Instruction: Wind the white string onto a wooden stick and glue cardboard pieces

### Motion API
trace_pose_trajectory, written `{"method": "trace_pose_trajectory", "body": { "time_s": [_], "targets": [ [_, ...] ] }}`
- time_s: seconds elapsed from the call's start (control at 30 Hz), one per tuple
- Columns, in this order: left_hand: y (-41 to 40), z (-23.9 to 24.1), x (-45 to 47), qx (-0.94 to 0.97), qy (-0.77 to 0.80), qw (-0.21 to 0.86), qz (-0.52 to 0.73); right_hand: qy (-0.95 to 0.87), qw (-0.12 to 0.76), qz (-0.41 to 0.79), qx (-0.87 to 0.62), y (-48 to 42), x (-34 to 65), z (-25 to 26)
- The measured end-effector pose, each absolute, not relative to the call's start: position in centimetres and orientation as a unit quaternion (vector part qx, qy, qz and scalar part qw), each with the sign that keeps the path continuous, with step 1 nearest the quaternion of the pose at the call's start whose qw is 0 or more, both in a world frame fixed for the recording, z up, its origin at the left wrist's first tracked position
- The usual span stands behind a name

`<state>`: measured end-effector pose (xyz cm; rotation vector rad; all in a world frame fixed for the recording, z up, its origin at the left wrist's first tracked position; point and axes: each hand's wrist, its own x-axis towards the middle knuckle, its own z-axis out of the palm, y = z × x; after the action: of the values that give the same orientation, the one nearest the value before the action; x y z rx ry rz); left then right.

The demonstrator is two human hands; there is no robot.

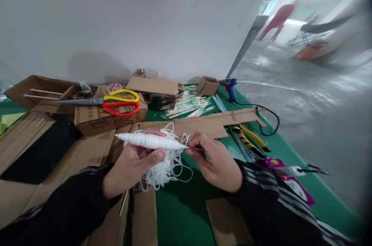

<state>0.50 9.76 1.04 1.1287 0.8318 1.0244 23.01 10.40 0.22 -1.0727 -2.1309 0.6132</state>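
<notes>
As both hands (132, 166) (219, 160) grip it, the yarn-wrapped stick (151, 141) runs crosswise, pointing left.

White yarn (154, 142), green tabletop (180, 215)

The cardboard box (113, 123) bears printed characters (94, 124) — too small and blurred to read.

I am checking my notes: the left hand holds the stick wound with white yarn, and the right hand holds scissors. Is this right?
Not quite: the head view shows the right hand pinching the end of the yarn-wound stick, while the scissors lie on a cardboard box. The left hand holds it.
</notes>
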Motion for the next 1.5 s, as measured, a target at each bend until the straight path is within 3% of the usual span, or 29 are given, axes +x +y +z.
{"method": "trace_pose_trajectory", "body": {
  "time_s": [0.33, 0.53, 0.6, 0.73, 0.8, 0.93, 1.13, 1.5],
  "targets": [
    [9.9, 0.5, 0.6, 0.507, 0.387, 0.627, 0.447, -0.823, 0.285, 0.225, -0.437, 10.1, 22.4, 0.5],
    [9.4, -0.2, 1.2, 0.613, 0.379, 0.58, 0.38, -0.819, 0.309, 0.263, -0.405, 9.3, 21.0, 0.5],
    [9.1, -0.2, 0.8, 0.666, 0.426, 0.481, 0.378, -0.798, 0.331, 0.3, -0.403, 9.3, 21.0, 0.5],
    [8.1, -0.1, -0.3, 0.798, 0.455, 0.079, 0.388, -0.724, 0.363, 0.416, -0.414, 9.5, 21.2, 0.3],
    [7.6, -0.4, -0.5, 0.848, 0.407, -0.004, 0.341, -0.677, 0.374, 0.489, -0.402, 9.6, 21.2, 0.2],
    [7.4, -1.7, -0.3, 0.877, 0.412, -0.003, 0.246, -0.573, 0.381, 0.622, -0.374, 9.5, 21.1, -0.3],
    [8.3, -2.2, -0.3, 0.851, 0.452, -0.02, 0.266, -0.513, 0.399, 0.675, -0.349, 9.6, 21.1, -0.6],
    [7.9, -2.7, -0.1, 0.859, 0.348, -0.004, 0.375, -0.451, 0.388, 0.736, -0.323, 9.6, 20.8, -1.3]
  ]
}}
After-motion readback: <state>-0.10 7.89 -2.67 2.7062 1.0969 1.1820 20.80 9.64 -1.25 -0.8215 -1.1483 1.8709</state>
